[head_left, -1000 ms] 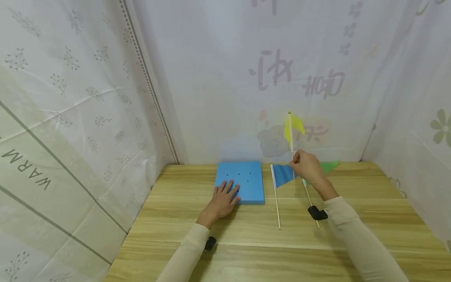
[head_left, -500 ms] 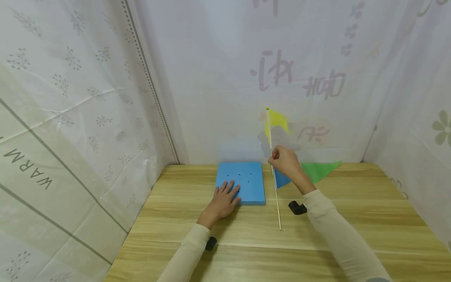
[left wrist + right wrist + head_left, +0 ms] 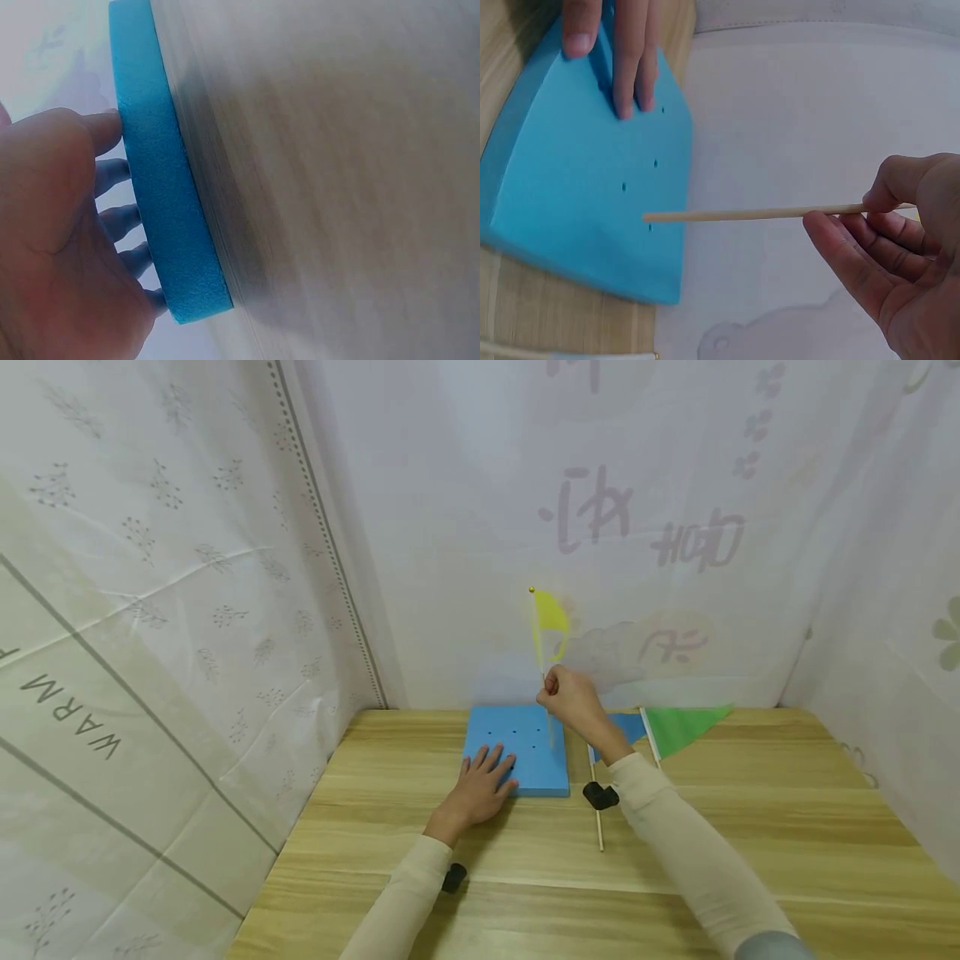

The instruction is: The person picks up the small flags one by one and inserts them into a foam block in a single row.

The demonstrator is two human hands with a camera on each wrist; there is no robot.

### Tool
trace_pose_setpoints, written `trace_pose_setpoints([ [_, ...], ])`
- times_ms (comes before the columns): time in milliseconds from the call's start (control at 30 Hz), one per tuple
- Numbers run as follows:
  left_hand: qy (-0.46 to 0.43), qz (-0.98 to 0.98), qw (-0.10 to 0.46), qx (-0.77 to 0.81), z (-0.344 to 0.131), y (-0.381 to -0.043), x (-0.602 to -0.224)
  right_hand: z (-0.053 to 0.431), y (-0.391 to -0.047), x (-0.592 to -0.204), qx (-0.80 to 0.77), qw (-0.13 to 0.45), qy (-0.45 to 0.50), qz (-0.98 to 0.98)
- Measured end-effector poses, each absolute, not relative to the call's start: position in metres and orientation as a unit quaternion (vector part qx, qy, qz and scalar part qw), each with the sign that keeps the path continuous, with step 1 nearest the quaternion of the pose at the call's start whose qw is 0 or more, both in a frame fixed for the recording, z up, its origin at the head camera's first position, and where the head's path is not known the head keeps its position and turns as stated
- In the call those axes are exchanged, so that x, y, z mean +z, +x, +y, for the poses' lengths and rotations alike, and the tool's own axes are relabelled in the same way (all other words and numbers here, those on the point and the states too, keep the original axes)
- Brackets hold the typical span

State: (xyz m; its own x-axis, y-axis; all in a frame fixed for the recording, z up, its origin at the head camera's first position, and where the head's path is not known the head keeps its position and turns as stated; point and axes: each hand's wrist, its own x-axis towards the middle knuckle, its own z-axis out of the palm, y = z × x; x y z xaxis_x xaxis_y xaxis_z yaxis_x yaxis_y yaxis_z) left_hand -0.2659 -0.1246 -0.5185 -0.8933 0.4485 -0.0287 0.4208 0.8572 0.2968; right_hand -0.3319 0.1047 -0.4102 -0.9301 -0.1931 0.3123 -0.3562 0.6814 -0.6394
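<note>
A blue foam board [image 3: 543, 768] with several small holes lies on the table. My left hand [image 3: 480, 785] rests on its front left part with the fingers spread; in the left wrist view the fingertips touch the top by the board's edge. Between thumb and index finger my right hand [image 3: 573, 700] pinches the stick of a yellow flag [image 3: 551, 610], held upright above the board's right side. In the right wrist view the lower end of the wooden stick [image 3: 727, 215] appears close to one hole; whether it touches cannot be told.
A blue flag [image 3: 628, 727] lies right of the board, partly behind the right hand and wrist. Beside it lies a green flag [image 3: 684, 728], its stick partly hidden by the sleeve. A printed curtain [image 3: 450, 568] hangs behind the wooden table [image 3: 525, 893].
My right hand has carried the yellow flag leftward, from above the blue and green flags to over the board's right side. My left hand has stayed on the board.
</note>
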Motion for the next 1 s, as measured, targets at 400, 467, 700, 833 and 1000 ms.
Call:
trace_pose_setpoints([
  [400,0.231,0.961,0.042,0.146,-0.124,-0.266,-0.52,0.069,-0.345,-0.411,0.374,0.117,0.163,-0.906],
  [467,0.228,0.962,0.043,0.145,-0.124,-0.267,-0.521,0.064,-0.346,-0.411,0.374,0.114,0.164,-0.906],
  [700,0.226,0.961,0.045,0.151,-0.124,-0.265,-0.518,0.049,-0.352,-0.416,0.369,0.114,0.172,-0.906],
  [833,0.228,0.96,0.041,0.158,-0.124,-0.263,-0.515,0.041,-0.352,-0.419,0.37,0.116,0.172,-0.906],
  [1000,0.226,0.961,0.042,0.156,-0.125,-0.263,-0.515,0.031,-0.353,-0.424,0.369,0.118,0.18,-0.904],
])
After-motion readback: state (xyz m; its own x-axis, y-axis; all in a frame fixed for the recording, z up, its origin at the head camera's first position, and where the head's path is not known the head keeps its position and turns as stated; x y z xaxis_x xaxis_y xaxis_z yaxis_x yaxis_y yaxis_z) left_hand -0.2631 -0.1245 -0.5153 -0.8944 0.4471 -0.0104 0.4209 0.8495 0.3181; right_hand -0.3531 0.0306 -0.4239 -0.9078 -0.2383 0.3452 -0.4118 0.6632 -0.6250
